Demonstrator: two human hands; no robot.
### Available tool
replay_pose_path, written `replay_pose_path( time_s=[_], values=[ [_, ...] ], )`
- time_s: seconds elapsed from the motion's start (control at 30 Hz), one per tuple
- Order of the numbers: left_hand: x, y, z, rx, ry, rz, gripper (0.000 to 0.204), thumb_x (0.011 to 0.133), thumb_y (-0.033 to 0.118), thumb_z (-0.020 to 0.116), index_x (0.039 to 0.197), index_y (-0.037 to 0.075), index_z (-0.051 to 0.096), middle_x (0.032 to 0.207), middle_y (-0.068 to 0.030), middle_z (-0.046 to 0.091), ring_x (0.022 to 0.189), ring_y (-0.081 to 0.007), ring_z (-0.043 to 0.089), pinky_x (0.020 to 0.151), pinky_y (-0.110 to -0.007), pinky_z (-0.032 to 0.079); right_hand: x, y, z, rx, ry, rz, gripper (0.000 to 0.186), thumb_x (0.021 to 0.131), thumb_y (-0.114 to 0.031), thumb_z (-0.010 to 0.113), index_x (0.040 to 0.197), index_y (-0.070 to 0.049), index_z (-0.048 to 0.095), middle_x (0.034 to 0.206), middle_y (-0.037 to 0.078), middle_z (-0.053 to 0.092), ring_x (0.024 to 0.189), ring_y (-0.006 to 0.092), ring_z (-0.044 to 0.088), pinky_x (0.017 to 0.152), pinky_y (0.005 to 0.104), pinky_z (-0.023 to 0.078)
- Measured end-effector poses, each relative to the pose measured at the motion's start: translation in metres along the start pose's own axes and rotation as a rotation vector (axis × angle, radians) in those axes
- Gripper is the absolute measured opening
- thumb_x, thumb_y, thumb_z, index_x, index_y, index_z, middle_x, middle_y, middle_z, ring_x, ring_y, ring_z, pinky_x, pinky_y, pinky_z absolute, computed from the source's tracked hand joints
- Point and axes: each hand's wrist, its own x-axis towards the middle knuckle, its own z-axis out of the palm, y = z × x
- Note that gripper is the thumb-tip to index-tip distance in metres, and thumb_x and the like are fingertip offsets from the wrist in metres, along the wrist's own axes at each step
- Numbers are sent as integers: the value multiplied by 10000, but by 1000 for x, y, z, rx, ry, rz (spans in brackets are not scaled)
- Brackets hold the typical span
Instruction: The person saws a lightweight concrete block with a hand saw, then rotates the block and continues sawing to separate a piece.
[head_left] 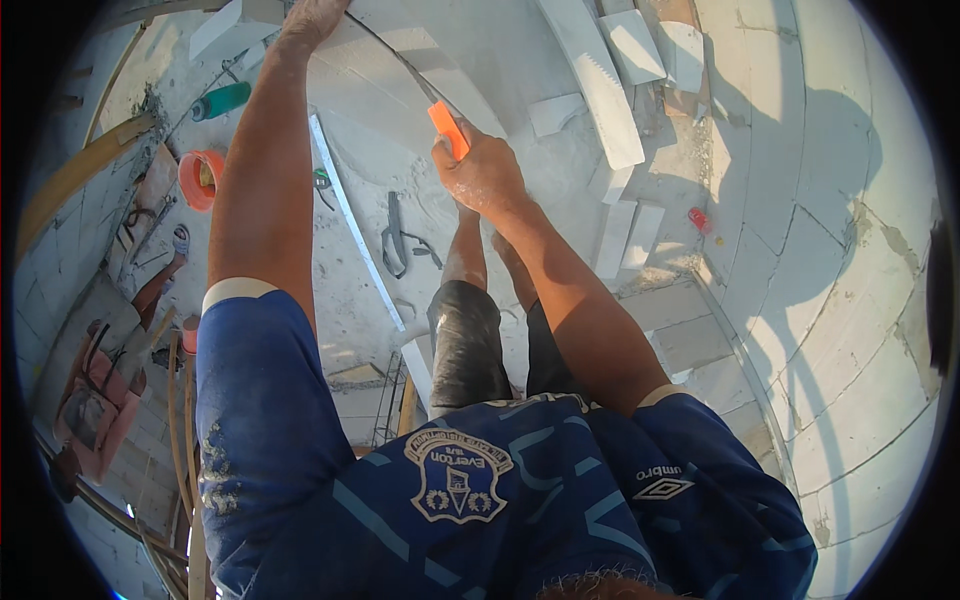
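Observation:
My right hand is wrapped round the orange handle of a handsaw. Its thin dark blade runs up and to the left across a large pale block, seen almost edge-on. At the top edge of the view, my left hand is beside the far end of the blade, over the block. The picture cuts off part of that hand, so its grip and whether it touches the blade cannot be made out.
A long metal straightedge and a grey strap lie on the dusty floor. Left are a green bottle and an orange bucket. Cut white blocks lie to the right, before a block wall. Another person's leg shows far left.

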Motion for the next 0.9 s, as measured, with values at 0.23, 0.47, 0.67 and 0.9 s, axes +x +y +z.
replay_pose_path(
  time_s=[0.23,0.47,0.67,0.9],
  values=[
    [-11,-4,2,-467,79,246,501,1122,291,379,1598,139,418,1645,-119,438,1497,-301,424,1243,-427,348,-1,11,3,-67,-42,8,430,983,-374,576,1160,7,665,839,280,719,812,472,712,776,519,581],
    [-8,41,-44,77,-85,-50,500,1118,306,380,1587,142,435,1620,-101,480,1496,-290,435,1241,-434,337,-8,1,0,-25,47,-22,531,992,-410,555,1310,3,654,899,277,743,872,465,731,805,507,589],
    [11,20,-24,378,-16,192,540,1121,408,370,1580,136,451,1645,-106,453,1528,-312,390,1265,-469,296,-30,-13,-10,14,47,16,613,988,-408,553,1360,76,610,804,278,730,787,460,744,751,526,612],
    [9,43,-54,-349,-154,-193,763,1083,629,326,1653,120,334,1729,-127,289,1601,-318,233,1320,-469,161,-133,-9,-57,-11,65,44,405,1013,-218,629,1374,-37,638,902,210,743,797,331,766,756,372,587]
  ],
)
